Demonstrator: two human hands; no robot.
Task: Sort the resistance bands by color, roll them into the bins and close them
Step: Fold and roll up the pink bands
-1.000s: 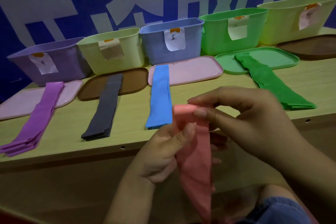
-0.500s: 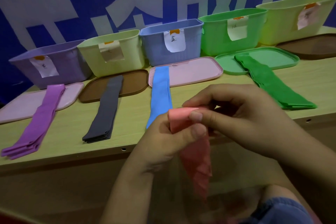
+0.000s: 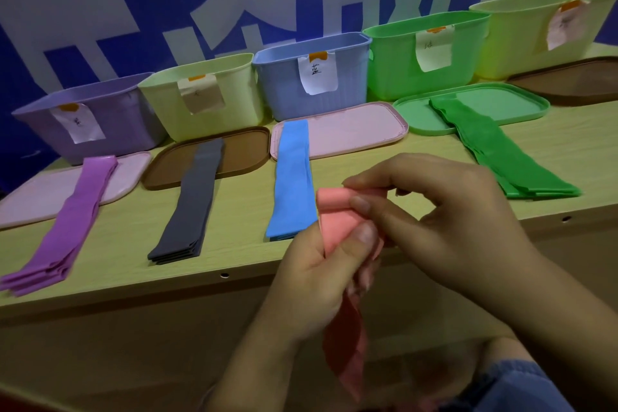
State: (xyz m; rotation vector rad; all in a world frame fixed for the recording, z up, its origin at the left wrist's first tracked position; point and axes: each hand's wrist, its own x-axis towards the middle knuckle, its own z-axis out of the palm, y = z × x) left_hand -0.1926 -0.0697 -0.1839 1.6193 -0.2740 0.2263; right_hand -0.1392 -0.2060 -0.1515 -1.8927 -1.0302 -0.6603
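Both hands hold a pink resistance band (image 3: 334, 221) in front of the table edge. Its top end is rolled into a small coil and its tail hangs down below. My left hand (image 3: 317, 274) grips the band from the left with the thumb pressed on the front. My right hand (image 3: 444, 224) pinches the rolled top from the right. On the table lie stacks of purple bands (image 3: 67, 227), grey bands (image 3: 190, 207), blue bands (image 3: 292, 181) and green bands (image 3: 501, 150).
Along the back stand open labelled bins: purple (image 3: 100, 117), pale yellow (image 3: 207, 94), blue (image 3: 314, 73), green (image 3: 424, 53) and a second yellow (image 3: 548, 30). In front of them lie lids: pink (image 3: 36, 194), brown (image 3: 240, 150), pink (image 3: 354, 130), green (image 3: 501, 100), brown (image 3: 575, 77).
The roll at the pink band's top has grown as both hands wound it. The hanging tail is shorter than one second ago. The bands on the table have not moved.
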